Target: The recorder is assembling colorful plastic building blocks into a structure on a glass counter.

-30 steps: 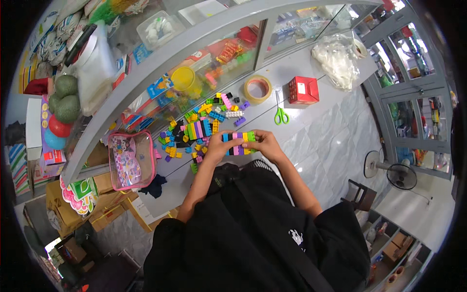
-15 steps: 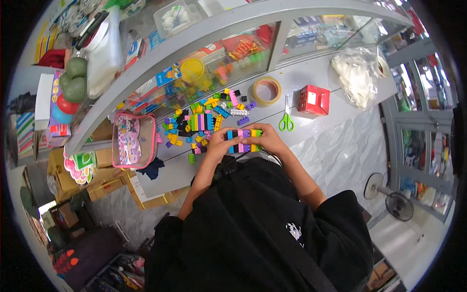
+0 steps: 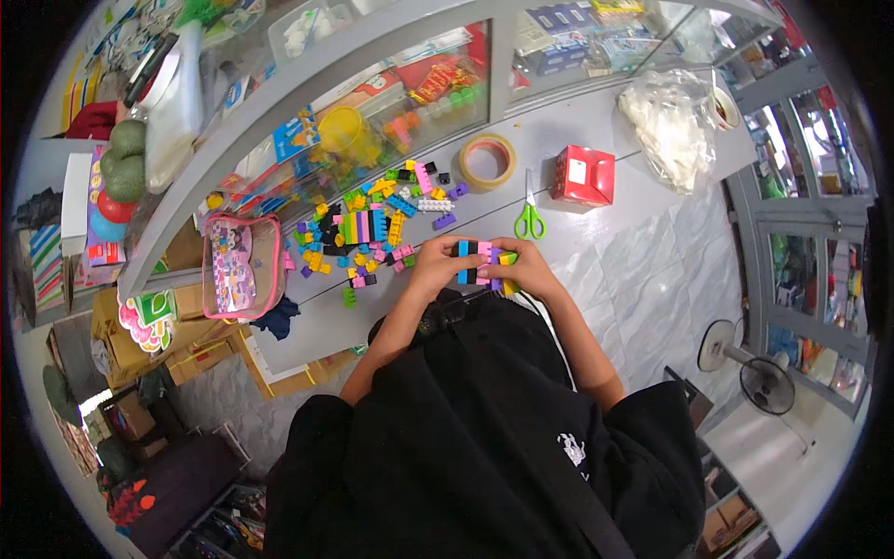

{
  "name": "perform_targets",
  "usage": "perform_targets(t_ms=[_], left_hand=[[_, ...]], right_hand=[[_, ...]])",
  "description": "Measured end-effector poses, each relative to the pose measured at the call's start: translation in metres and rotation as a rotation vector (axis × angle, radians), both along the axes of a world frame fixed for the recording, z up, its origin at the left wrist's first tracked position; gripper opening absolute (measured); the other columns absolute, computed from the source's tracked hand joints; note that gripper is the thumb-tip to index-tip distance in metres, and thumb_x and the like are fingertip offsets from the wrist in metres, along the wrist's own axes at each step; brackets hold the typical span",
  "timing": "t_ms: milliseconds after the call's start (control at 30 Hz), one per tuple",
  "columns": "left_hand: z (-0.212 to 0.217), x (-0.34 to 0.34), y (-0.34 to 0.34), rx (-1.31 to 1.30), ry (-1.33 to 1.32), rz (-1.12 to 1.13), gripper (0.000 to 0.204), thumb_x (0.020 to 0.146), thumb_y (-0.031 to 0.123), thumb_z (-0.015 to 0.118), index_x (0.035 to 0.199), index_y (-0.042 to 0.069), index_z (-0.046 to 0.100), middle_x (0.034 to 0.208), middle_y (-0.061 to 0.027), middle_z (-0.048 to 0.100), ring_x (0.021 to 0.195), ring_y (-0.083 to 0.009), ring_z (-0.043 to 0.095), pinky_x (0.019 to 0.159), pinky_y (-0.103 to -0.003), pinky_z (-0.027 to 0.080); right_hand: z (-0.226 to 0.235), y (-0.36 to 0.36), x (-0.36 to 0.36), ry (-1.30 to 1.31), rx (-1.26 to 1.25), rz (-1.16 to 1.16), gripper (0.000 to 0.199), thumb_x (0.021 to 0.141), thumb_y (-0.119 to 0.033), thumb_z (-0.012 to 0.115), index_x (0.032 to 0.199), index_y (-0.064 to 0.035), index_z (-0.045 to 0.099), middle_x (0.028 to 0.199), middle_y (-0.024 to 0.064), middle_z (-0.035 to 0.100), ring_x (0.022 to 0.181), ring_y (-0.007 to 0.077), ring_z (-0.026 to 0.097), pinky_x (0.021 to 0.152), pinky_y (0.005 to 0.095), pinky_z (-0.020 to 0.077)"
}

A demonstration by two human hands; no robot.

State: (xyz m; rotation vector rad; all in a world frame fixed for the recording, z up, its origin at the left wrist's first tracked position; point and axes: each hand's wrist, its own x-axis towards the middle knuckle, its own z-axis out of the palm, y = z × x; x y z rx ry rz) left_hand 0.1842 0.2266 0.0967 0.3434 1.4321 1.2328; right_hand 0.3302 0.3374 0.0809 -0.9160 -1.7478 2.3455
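Block of striped toy bricks [image 3: 463,250], pinched between fingers of left hand [image 3: 438,267] at one end and right hand [image 3: 524,269] at the other, just by near edge of grey table [image 3: 489,210]. To its left, loose bricks [image 3: 396,229] scattered around second striped block [image 3: 361,227]. Beyond, tape roll [image 3: 465,168], green-handled scissors [image 3: 530,222] and red box [image 3: 598,182] with white label [image 3: 577,172], too small to read. White emblem [image 3: 571,450] on black shirt [image 3: 447,447].

Cannot see all of the striped block bar [image 3: 482,264], partly covered by left hand [image 3: 436,267] and right hand [image 3: 529,270]. Cannot identify goods [image 3: 788,265] behind the cabinet glass [image 3: 775,140], too small and blurred; cannot follow the black shirt [image 3: 466,419] past the lower edge.
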Motion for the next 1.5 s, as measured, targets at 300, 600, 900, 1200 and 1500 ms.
perform_targets(t_ms=[300,600,900,1200,1500], left_hand=[[-0.013,0.007,-0.008,-0.034,-0.083,-0.117,0.030,0.075,0.009,0.069,0.102,0.000,0.062,0.085,-0.0042,0.064,0.074,-0.0109,0.060,0.065,-0.023,0.048],[-0.018,0.011,-0.062,0.179,0.166,0.211,0.038,0.070,0.009,0.074,0.102,-0.002,0.058,0.083,-0.0057,0.063,0.072,-0.0092,0.059,0.062,-0.024,0.048],[-0.029,0.005,-0.072,0.196,0.033,0.325,0.040,0.068,0.008,0.074,0.103,-0.005,0.059,0.085,-0.0071,0.063,0.073,-0.0095,0.057,0.065,-0.023,0.045],[-0.047,0.000,-0.054,0.149,0.042,0.352,0.039,0.066,0.015,0.076,0.099,-0.001,0.062,0.086,-0.0065,0.062,0.077,-0.0129,0.057,0.069,-0.026,0.045],[-0.050,-0.006,-0.049,0.023,-0.365,0.510,0.037,0.078,0.012,0.065,0.108,-0.002,0.049,0.089,-0.0099,0.060,0.074,-0.0208,0.062,0.056,-0.040,0.057]], right_hand=[[-0.035,-0.012,0.034,0.060,-0.358,-0.156,0.039,0.067,-0.002,0.065,0.104,0.0037,0.056,0.085,0.0033,0.059,0.077,0.0129,0.058,0.071,0.0250,0.0478],[0.007,-0.041,-0.015,0.041,-0.117,0.013,0.034,0.071,-0.003,0.067,0.103,0.0016,0.057,0.085,0.0022,0.060,0.073,0.0093,0.057,0.066,0.0222,0.0469],[-0.009,-0.040,-0.022,0.049,-0.151,0.136,0.039,0.071,-0.007,0.065,0.108,0.0021,0.056,0.086,0.0044,0.061,0.073,0.0114,0.058,0.067,0.0233,0.0477],[-0.061,-0.044,-0.015,0.078,-0.634,-0.114,0.033,0.084,-0.027,0.057,0.110,-0.0068,0.050,0.085,0.0025,0.057,0.072,0.0121,0.056,0.062,0.0259,0.0483],[-0.125,-0.024,-0.039,-0.072,0.212,0.061,0.041,0.079,-0.013,0.062,0.117,-0.0015,0.051,0.096,0.0130,0.062,0.075,0.0222,0.062,0.064,0.0315,0.0498]])
